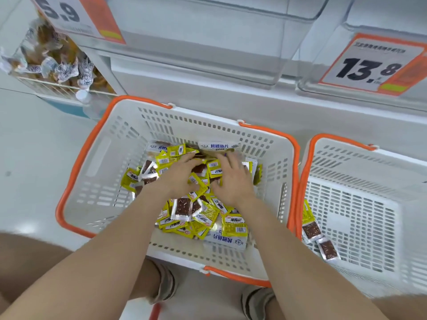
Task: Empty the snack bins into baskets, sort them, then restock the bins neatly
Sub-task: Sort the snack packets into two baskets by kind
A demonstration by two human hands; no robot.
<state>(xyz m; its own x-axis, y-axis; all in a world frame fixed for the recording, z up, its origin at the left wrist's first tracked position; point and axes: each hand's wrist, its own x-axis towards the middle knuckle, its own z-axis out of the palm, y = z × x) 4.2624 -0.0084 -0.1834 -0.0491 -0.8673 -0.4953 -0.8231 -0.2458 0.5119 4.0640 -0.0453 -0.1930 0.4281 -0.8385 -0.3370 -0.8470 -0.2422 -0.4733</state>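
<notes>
shelving (208, 72) in white fills the top of the head view, with clear plastic bins (208, 24) mounted along it. one bin at far left (53, 61) holds twisted clear-wrapped snacks.

central basket (92, 162): white, slotted walls, orange handles folded down on the rim, standing on the floor in front of the shelving. second basket (369, 204) of the same kind stands just beside it on the right, rims almost touching.

snack pile (196, 215) lies in the central basket: mostly small yellow packets, mixed with clear packets showing brown contents. two long white packs, one at the far side (218, 145) and one at the near side (227, 241).

left hand (182, 174): palm down on top of the pile, fingers fairly straight and reaching forward, nothing pinched. right hand (233, 179): also palm down on the pile just beside the left (fingertips motion-blurred, so grip cannot be told).

price cards: "13.8" (369, 65) at right, "5.9" (69, 15) at upper left, both orange-edged.

second basket contents, near-left corner: one yellow packet (307, 213), two brown packets (312, 229).
</notes>
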